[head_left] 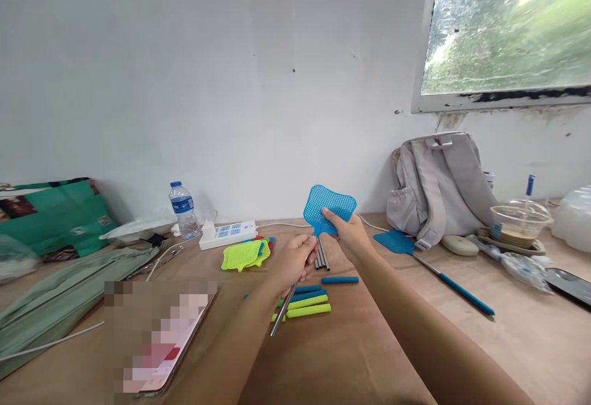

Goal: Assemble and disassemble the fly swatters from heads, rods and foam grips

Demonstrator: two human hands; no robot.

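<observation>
At far left of the frame, a green printed bag (50, 214) slumps on the desk (351, 343), its contents hidden; to its right, a blue-capped bottle (186, 210) stands upright, its liquid level hard to tell; a phone (184, 331) lies at lower left; near centre, yellow-green mesh heads (242, 255) lie in an overlapping pile, foam grips (309, 311) in rough rows and metal tubes (321, 256) side by side, seemingly sorted by kind for easy reach; at centre, the left hand (295, 258) has its fingers closed around a metal rod (287, 309), slanted toward the blue mesh head (329, 207), which the right hand (348, 229) pinches, thumb on top and fingers mostly hidden beneath, apparently to keep the flexible sheet steady and in line; at right, a blue swatter (466, 294) lies with its handle angled to the lower right, beside an upright grey backpack (455, 177), contents unseen; at far right, a clear cup (517, 219) holds a shallow brown drink and a blue-topped stick.
</observation>
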